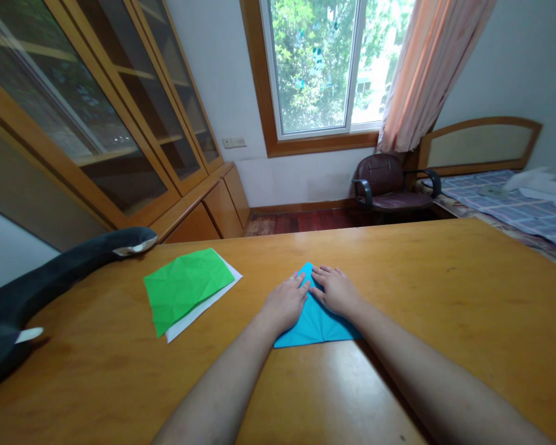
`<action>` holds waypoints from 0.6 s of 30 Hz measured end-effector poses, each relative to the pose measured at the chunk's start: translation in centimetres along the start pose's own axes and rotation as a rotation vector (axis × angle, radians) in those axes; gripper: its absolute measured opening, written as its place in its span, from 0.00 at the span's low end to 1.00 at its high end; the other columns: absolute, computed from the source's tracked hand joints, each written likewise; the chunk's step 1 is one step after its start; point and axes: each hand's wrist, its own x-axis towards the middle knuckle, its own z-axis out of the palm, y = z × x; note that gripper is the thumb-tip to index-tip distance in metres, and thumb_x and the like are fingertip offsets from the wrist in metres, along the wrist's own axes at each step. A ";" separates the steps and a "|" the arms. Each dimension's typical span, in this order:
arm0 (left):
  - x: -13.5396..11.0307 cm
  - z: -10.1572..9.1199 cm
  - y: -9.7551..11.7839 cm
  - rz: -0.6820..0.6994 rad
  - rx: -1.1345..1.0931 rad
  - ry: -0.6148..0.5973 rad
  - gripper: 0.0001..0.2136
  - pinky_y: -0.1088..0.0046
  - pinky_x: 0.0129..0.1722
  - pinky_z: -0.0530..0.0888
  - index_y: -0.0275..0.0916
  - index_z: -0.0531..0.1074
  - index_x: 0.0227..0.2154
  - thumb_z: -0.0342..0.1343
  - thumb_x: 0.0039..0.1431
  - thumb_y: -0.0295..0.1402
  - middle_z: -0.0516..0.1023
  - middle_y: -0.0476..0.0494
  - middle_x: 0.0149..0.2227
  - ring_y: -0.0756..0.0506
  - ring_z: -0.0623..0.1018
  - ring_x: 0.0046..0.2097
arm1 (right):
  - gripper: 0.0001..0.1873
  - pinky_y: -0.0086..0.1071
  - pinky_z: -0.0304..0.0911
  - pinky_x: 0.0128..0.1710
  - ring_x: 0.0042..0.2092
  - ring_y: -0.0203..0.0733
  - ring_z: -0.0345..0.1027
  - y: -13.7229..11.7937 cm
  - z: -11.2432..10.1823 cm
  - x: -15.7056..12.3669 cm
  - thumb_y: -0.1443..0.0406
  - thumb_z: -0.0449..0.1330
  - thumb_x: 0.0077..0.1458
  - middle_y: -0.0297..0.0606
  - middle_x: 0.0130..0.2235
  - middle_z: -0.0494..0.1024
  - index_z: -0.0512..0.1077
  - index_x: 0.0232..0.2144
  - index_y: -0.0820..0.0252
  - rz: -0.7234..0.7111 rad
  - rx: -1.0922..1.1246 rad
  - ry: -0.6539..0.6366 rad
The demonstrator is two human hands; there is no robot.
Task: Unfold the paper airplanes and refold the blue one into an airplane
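Note:
A blue sheet of paper (312, 327), folded to a triangle with its tip pointing away from me, lies flat on the wooden table (445, 321). Creases run across it. On its left slanting side my left hand (287, 300) presses down with fingers stretched out near the tip. My right hand (336, 290) lies flat on the opposite side, its fingers extended close to those of the left. Both hands cover parts of the paper's edges. To the left rests a creased green sheet (188, 287) on top of a white sheet (204, 311).
A dark curved object with white parts (69, 266), perhaps a lamp, stands at the table's left edge. Beyond the table are a glass-door cabinet (199, 198), a window (315, 68), a brown armchair (387, 185) and a bed (519, 198) with a checked cover.

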 end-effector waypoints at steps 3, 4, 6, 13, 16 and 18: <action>0.0 0.0 0.0 -0.001 0.002 -0.002 0.21 0.56 0.63 0.61 0.36 0.64 0.60 0.41 0.68 0.36 0.59 0.34 0.65 0.37 0.60 0.66 | 0.26 0.52 0.45 0.63 0.64 0.54 0.53 -0.1 0.1 0.0 0.54 0.50 0.62 0.41 0.64 0.62 0.67 0.58 0.57 0.005 -0.008 0.008; 0.0 -0.1 0.1 -0.002 0.004 -0.001 0.21 0.56 0.63 0.61 0.36 0.64 0.60 0.41 0.68 0.36 0.59 0.34 0.65 0.37 0.60 0.66 | 0.26 0.51 0.44 0.63 0.64 0.53 0.53 -0.2 0.2 0.0 0.54 0.50 0.62 0.41 0.64 0.62 0.67 0.58 0.57 0.005 -0.010 0.011; 0.0 -0.2 0.1 -0.001 0.006 -0.004 0.21 0.57 0.63 0.61 0.36 0.64 0.60 0.41 0.68 0.36 0.59 0.35 0.65 0.37 0.59 0.66 | 0.26 0.51 0.44 0.63 0.65 0.53 0.52 -0.2 0.2 0.0 0.55 0.51 0.61 0.41 0.64 0.61 0.67 0.59 0.56 0.008 -0.011 0.013; 0.0 -0.3 0.0 0.007 -0.009 -0.004 0.21 0.57 0.63 0.61 0.36 0.64 0.59 0.42 0.67 0.35 0.60 0.35 0.65 0.37 0.60 0.66 | 0.26 0.53 0.44 0.63 0.65 0.53 0.52 -0.4 0.1 -0.1 0.55 0.52 0.60 0.42 0.64 0.61 0.66 0.58 0.56 0.025 0.000 0.016; 0.1 -0.3 -0.1 0.013 -0.027 0.006 0.20 0.57 0.63 0.62 0.37 0.66 0.58 0.44 0.66 0.35 0.60 0.36 0.65 0.38 0.61 0.65 | 0.25 0.55 0.45 0.63 0.65 0.54 0.52 -0.5 0.1 -0.1 0.56 0.52 0.60 0.41 0.65 0.61 0.67 0.58 0.55 0.032 0.009 0.009; 0.2 -0.6 -0.1 0.020 -0.037 0.007 0.19 0.58 0.63 0.62 0.37 0.67 0.57 0.45 0.65 0.35 0.62 0.35 0.64 0.38 0.62 0.65 | 0.25 0.55 0.44 0.63 0.65 0.54 0.51 -0.5 0.1 -0.1 0.56 0.52 0.59 0.41 0.64 0.61 0.67 0.58 0.55 0.037 0.015 0.004</action>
